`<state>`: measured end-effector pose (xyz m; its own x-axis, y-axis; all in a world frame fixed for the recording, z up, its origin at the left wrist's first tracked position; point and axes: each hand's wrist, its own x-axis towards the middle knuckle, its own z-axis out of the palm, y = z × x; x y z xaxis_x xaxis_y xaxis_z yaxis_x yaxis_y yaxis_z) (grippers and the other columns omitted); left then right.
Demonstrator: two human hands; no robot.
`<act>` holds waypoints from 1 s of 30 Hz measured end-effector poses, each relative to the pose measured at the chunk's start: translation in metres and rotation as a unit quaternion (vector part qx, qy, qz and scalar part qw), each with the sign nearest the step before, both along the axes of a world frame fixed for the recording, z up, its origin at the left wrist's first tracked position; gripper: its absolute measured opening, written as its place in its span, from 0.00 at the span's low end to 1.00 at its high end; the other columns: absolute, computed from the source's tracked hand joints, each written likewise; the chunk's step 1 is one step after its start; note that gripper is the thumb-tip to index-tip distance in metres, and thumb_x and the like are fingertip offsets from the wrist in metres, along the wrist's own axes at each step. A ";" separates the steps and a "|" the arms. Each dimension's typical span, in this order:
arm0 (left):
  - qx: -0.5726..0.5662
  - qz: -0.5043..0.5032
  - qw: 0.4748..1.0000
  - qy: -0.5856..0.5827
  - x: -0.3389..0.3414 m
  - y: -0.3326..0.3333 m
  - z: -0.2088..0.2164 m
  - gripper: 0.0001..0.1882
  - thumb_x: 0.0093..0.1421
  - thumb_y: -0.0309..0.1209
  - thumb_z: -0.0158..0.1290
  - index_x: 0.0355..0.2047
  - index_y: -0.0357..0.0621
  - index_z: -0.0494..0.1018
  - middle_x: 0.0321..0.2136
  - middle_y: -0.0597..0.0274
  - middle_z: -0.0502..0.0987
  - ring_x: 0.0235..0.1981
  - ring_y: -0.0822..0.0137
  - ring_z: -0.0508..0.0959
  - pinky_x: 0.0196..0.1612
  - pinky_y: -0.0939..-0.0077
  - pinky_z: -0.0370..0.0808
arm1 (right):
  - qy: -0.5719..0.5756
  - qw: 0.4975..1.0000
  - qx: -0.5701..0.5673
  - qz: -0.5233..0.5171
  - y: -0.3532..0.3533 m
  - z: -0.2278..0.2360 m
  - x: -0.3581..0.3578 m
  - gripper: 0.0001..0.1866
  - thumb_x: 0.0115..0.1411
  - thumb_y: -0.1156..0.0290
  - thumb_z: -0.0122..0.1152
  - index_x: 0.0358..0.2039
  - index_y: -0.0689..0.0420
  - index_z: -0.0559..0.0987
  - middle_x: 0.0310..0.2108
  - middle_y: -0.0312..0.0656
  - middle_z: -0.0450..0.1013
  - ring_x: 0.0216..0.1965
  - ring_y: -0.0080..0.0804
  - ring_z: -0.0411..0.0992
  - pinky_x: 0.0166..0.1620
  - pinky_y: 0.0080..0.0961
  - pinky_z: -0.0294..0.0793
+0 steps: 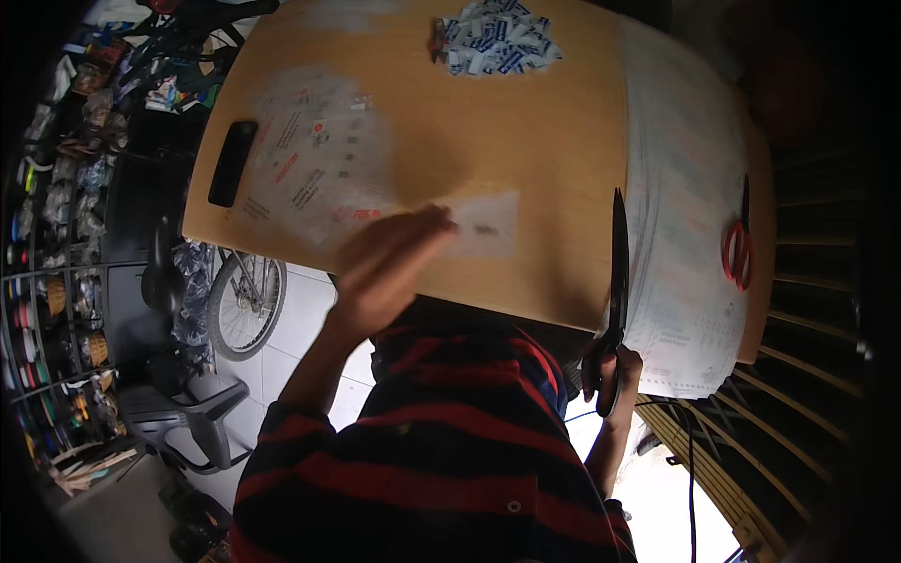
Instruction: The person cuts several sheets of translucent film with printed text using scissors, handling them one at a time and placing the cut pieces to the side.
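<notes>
My left hand [389, 267] is over the near edge of the wooden table, slightly blurred, its fingers stretched out and close together. The fingertips are at the left side of a small whitish translucent piece of plastic [493, 242] with a dark mark on it; whether they touch it I cannot tell. My right hand [623, 368] is closed round the handles of large black scissors [618, 272] at the table's front right. Their blades point away from me and look closed, alongside a stack of printed translucent sheets [676, 281].
A pile of small blue-and-white packets [497, 38] lies at the far side. Printed plastic sheeting [310, 159] and a black phone [233, 163] are at the left. Red-handled scissors [738, 253] rest at the right. Beyond the table's left edge are a bicycle wheel [246, 305] and grey chair [202, 422].
</notes>
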<state>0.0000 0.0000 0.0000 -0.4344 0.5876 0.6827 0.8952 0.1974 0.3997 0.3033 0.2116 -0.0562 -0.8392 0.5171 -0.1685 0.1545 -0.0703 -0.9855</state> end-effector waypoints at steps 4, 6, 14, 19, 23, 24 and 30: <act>0.035 0.234 0.965 0.117 -0.044 -0.037 0.039 0.16 0.61 0.12 0.52 0.46 0.37 0.81 0.45 0.52 0.84 0.46 0.56 0.85 0.51 0.65 0.81 | 0.002 0.999 -0.042 -0.019 -0.017 -0.008 -0.016 0.30 0.71 0.45 0.51 0.34 0.65 0.77 0.11 0.33 0.64 0.08 0.18 0.60 0.13 0.18 0.55; 0.054 0.259 0.958 0.115 -0.059 -0.047 0.030 0.16 0.62 0.12 0.52 0.46 0.38 0.81 0.45 0.52 0.84 0.47 0.57 0.84 0.51 0.65 0.80 | -0.038 0.999 0.021 0.007 -0.010 0.004 -0.015 0.31 0.71 0.43 0.50 0.34 0.64 0.77 0.10 0.33 0.64 0.09 0.18 0.61 0.14 0.18 0.56; -0.199 0.114 0.973 -0.031 -0.097 -0.051 -0.056 0.12 0.59 0.31 0.62 0.42 0.39 0.80 0.43 0.49 0.82 0.45 0.47 0.80 0.54 0.57 0.73 | -0.085 0.996 -0.012 -0.013 -0.003 0.016 -0.012 0.17 0.67 0.61 0.64 0.27 0.62 0.79 0.12 0.32 0.69 0.13 0.18 0.68 0.18 0.19 0.63; -0.143 0.131 0.981 0.005 -0.087 -0.015 -0.050 0.09 0.61 0.28 0.60 0.41 0.39 0.81 0.43 0.50 0.82 0.45 0.48 0.80 0.55 0.55 0.71 | -0.122 0.976 0.159 -0.081 0.022 0.034 0.000 0.16 0.61 0.62 0.70 0.30 0.65 0.80 0.14 0.42 0.74 0.16 0.29 0.74 0.22 0.27 0.70; -0.096 -0.063 0.990 -0.078 -0.019 0.078 -0.041 0.09 0.60 0.25 0.60 0.41 0.39 0.80 0.42 0.53 0.82 0.48 0.50 0.79 0.56 0.57 0.71 | -0.234 0.897 0.314 -0.206 0.048 0.050 0.015 0.17 0.57 0.59 0.74 0.31 0.62 0.84 0.17 0.47 0.77 0.17 0.41 0.76 0.25 0.32 0.72; -0.108 -0.131 0.982 -0.078 0.003 0.104 -0.040 0.10 0.59 0.24 0.60 0.41 0.39 0.80 0.41 0.54 0.82 0.49 0.50 0.79 0.56 0.58 0.71 | -0.248 0.872 0.352 -0.231 0.057 0.049 0.022 0.16 0.57 0.60 0.74 0.32 0.62 0.84 0.16 0.45 0.76 0.16 0.35 0.75 0.24 0.28 0.71; -0.179 -0.426 0.887 -0.006 0.106 0.217 -0.049 0.31 0.56 0.42 0.66 0.58 0.46 0.74 0.65 0.50 0.65 0.69 0.44 0.60 0.70 0.37 0.54 | -0.320 0.767 0.442 -0.337 0.135 0.051 0.024 0.20 0.56 0.50 0.71 0.32 0.57 0.86 0.18 0.47 0.77 0.22 0.48 0.78 0.29 0.39 0.76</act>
<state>0.1062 0.2169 -0.0495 0.2647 0.8842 0.3850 0.7771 -0.4319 0.4578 0.3271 0.3462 -0.0049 -0.2220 0.9473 0.2312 0.8492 0.3043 -0.4315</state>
